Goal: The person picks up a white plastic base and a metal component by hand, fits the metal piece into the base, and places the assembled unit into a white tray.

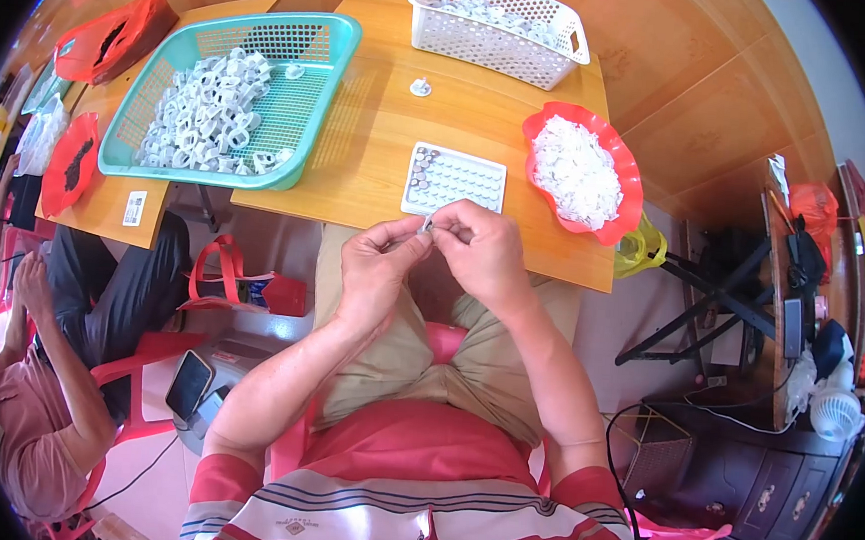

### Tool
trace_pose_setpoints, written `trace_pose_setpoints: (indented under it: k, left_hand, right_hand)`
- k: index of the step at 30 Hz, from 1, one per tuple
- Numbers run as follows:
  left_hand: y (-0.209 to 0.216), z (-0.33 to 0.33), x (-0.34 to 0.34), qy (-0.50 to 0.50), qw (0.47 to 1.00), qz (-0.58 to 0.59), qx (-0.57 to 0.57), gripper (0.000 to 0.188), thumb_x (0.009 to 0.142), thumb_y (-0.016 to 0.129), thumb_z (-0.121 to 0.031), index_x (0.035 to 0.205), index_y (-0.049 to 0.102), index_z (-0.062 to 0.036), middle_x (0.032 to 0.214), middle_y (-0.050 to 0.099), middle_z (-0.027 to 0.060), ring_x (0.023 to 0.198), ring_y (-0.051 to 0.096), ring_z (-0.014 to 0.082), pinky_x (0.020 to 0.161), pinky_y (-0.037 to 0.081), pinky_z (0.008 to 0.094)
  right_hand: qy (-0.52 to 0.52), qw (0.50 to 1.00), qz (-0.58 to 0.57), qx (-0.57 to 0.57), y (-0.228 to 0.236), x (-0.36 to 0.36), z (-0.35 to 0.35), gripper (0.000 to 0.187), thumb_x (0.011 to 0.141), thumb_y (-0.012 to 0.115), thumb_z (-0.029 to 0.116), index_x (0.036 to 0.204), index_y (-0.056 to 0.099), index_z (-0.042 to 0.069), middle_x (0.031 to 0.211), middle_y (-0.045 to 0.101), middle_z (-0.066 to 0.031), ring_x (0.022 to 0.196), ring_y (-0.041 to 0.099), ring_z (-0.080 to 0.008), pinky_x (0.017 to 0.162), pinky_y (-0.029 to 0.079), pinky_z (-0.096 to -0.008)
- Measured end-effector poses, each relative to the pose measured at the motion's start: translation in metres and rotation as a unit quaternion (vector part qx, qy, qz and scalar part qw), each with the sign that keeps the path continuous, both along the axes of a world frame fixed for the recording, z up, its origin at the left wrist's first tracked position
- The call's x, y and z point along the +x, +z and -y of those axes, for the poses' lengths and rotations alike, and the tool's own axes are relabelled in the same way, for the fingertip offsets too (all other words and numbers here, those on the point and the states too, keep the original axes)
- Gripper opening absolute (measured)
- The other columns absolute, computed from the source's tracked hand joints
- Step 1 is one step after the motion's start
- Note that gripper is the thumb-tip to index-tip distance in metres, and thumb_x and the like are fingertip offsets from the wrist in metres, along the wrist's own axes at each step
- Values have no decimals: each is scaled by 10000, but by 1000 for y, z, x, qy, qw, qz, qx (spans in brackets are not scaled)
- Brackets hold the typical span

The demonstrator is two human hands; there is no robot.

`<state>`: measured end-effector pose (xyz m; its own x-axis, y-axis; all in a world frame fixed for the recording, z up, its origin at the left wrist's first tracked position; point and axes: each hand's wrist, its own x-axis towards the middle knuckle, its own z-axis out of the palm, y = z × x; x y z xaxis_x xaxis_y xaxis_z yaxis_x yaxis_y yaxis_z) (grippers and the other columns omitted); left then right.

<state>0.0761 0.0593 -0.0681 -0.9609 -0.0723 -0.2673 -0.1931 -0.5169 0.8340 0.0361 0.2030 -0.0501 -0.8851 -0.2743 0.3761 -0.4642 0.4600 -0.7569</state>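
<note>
My left hand and my right hand meet just past the table's near edge, with thumbs and fingertips pinched together. Between them is a small grey piece, mostly covered by the fingers, so its exact kind does not show. Right beyond my fingers lies a white compartment tray. Small grey round pieces sit in its left part. A red wavy-rimmed bowl heaped with small white plastic pieces stands to the right. At the left, a green mesh basket holds a pile of pale grey ring-shaped plastic parts.
A white perforated basket with similar parts stands at the back. One loose white part lies on the wooden table. Further left are a red bag and a red dish. Another person sits at left.
</note>
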Motion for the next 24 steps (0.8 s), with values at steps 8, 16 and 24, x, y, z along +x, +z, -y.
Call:
trace_pose_setpoints:
  k: [8, 16, 24]
  left_hand:
    - [1, 0, 1, -33, 999, -14, 4, 232, 880, 671, 1, 1105, 638, 48, 997, 685, 107, 847, 661, 140, 782, 559, 242]
    - [3, 4, -3, -31, 992, 29, 115, 208, 908, 621, -8, 1110, 611, 43, 1005, 667, 109, 881, 668, 162, 794, 567, 259]
    - [3, 15, -11, -23, 986, 59, 155, 224, 904, 604, 4, 1124, 584, 42, 1030, 667, 140, 914, 680, 209, 798, 574, 269]
  right_hand:
    - [74, 892, 361, -262, -5, -17, -26, 169, 796, 729, -7, 938, 638, -10, 863, 687, -57, 738, 652, -115, 643, 551, -242]
    - [96, 864, 435, -235, 5, -23, -28, 191, 833, 730, 68, 986, 639, 1, 853, 684, -57, 746, 658, -103, 642, 569, -246]
    - [85, 919, 334, -194, 1, -41, -24, 169, 855, 702, 53, 995, 656, -28, 850, 694, -72, 705, 653, -103, 640, 542, -228]
